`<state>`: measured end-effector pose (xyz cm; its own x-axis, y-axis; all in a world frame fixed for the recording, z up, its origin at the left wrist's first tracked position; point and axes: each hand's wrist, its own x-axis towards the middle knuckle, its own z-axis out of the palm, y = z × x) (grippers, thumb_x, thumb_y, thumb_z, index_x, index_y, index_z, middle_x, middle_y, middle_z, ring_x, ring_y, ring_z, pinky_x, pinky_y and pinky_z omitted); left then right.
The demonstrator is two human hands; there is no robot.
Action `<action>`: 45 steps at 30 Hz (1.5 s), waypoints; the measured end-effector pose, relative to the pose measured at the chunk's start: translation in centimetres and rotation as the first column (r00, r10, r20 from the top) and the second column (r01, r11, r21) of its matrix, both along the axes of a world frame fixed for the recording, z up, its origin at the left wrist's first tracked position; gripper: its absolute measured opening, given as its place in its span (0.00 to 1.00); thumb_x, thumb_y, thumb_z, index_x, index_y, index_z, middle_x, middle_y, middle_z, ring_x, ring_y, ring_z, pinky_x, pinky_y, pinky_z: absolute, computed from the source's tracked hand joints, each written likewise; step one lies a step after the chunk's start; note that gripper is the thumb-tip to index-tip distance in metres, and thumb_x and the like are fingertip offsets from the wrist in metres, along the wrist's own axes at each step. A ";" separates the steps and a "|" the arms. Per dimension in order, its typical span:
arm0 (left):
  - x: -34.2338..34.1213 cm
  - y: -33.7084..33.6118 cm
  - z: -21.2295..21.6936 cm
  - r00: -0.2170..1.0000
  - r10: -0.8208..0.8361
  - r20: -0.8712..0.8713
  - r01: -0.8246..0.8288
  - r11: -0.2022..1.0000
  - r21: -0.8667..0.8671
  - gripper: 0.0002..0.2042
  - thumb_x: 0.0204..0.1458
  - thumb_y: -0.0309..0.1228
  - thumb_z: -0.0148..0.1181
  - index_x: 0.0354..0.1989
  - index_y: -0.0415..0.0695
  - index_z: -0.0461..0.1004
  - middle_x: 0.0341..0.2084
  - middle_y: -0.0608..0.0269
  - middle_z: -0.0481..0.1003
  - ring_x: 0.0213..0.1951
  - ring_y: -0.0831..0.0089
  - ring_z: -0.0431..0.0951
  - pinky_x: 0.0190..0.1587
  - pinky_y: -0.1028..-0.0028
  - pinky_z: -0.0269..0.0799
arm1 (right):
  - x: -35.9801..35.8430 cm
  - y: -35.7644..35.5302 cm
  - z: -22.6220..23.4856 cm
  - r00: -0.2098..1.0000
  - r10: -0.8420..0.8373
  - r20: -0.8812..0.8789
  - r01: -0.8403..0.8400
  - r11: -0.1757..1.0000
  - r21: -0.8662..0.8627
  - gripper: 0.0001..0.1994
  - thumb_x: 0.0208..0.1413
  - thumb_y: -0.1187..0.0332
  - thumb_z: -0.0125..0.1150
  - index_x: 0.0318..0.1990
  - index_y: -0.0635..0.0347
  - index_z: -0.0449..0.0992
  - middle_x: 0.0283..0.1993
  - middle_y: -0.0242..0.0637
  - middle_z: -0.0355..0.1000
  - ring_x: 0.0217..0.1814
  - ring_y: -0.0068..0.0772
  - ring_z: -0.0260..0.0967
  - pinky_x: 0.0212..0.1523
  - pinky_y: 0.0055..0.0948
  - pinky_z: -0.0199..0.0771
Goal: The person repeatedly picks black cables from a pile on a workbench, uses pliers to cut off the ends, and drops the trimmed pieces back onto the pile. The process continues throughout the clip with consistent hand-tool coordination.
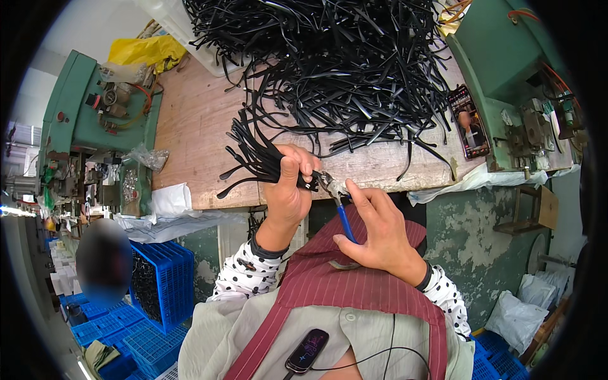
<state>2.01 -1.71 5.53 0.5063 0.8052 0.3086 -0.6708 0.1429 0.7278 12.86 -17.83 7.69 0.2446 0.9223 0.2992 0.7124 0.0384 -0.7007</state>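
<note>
Ahead, black heap (354, 76), green machines (66, 111) flanking, left hand (288, 193) clutching strips (269, 166), right hand (383, 234) gripping pliers (344, 221).

Print too small to read

Right of the heap of black strips (354, 76), a dark package (470, 122) bears pale printing, illegible here; well below that heap, a black rounded device (307, 350) shows glowing pinkish marks, likewise unreadable.

Left hand (289, 190) curled in grip, thumb (289, 170) raised; right hand (385, 233) near, fingers (372, 204) bent.
</note>
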 end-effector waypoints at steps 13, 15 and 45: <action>-0.5 1.3 0.0 0.938 -0.346 -0.037 0.317 0.893 -0.319 0.14 0.66 0.46 0.51 0.34 0.50 0.68 0.21 0.74 0.65 0.22 0.81 0.58 0.33 0.75 0.59 | 1.6 -1.0 0.6 0.845 0.125 -0.521 -0.273 0.937 -0.218 0.44 0.43 0.60 0.74 0.71 0.60 0.62 0.44 0.42 0.70 0.35 0.36 0.69 0.38 0.32 0.73; -0.5 1.2 0.1 0.934 -0.354 -0.043 0.321 0.887 -0.331 0.15 0.66 0.47 0.51 0.34 0.50 0.68 0.21 0.74 0.65 0.23 0.81 0.58 0.33 0.75 0.59 | 2.1 -1.0 0.6 0.814 0.133 -0.565 -0.306 0.926 -0.222 0.44 0.44 0.60 0.74 0.71 0.59 0.62 0.43 0.42 0.70 0.33 0.33 0.68 0.38 0.31 0.72; -0.4 -0.4 -0.8 0.992 -0.089 -0.094 0.072 0.983 -0.168 0.16 0.66 0.44 0.54 0.33 0.45 0.67 0.24 0.66 0.68 0.25 0.77 0.64 0.40 0.70 0.69 | 0.3 -1.5 -0.3 0.995 0.066 -0.074 -0.073 0.993 -0.091 0.45 0.39 0.60 0.75 0.68 0.62 0.64 0.44 0.45 0.69 0.41 0.47 0.72 0.42 0.40 0.76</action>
